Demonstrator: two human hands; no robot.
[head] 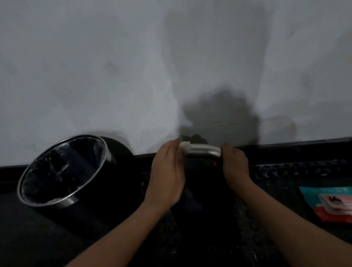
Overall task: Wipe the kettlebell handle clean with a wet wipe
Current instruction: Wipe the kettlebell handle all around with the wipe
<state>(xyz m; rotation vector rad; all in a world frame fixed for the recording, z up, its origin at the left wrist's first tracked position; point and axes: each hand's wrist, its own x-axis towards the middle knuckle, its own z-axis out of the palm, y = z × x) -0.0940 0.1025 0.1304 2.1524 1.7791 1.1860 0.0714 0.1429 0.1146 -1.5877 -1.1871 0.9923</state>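
The kettlebell handle [201, 151], a curved silver bar, sits between the two hands close to the base of the grey wall [156, 54], above a dark rubber floor mat [211, 233]; the body of the kettlebell below it is lost in shadow. The left hand [167, 172] is at the handle's left end, fingers fairly straight and pointing away from the camera, with the white wet wipe [184, 146] showing between its fingertips and the metal; the wipe touches the bar, but whether the thumb curls round it cannot be told from here. The right hand [234, 163] is at the handle's right end, knuckles up and fingers curled over the bend of the bar, gripping it. Both forearms reach in from the lower corners and converge on the handle, wrists slightly raised. To the left of the hands stands a black waste bin [64, 174] with a shiny metal rim and a clear liner. To the right, well apart on the mat, lies a teal and red wipes packet [340, 205], flat.
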